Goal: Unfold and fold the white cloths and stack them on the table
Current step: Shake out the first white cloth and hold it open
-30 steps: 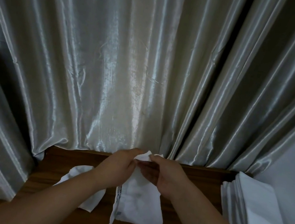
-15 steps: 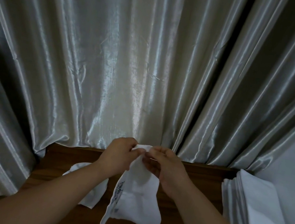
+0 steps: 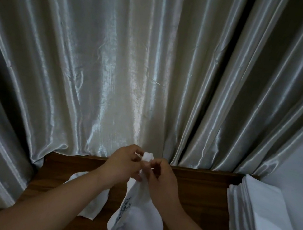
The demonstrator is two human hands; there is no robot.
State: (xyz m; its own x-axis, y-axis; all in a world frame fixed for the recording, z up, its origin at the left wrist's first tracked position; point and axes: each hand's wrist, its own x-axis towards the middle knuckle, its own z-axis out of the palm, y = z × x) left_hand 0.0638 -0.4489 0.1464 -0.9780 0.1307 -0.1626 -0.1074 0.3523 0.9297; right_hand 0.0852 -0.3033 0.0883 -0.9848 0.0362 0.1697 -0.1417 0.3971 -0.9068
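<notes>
Your left hand [image 3: 123,163] and right hand [image 3: 161,179] pinch the white cloth [image 3: 136,219] above the counter's [image 3: 200,186] far edge — bunched corners may slip, dropping it onto the loose cloth [image 3: 90,205] beneath.

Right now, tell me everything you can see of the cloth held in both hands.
The held cloth is white and soft. Left hand and right hand pinch its bunched top, raised before the curtain. It hangs limp, its rounded bottom over the wooden table. Dark print, too blurred to read, runs along one hanging edge.
</notes>
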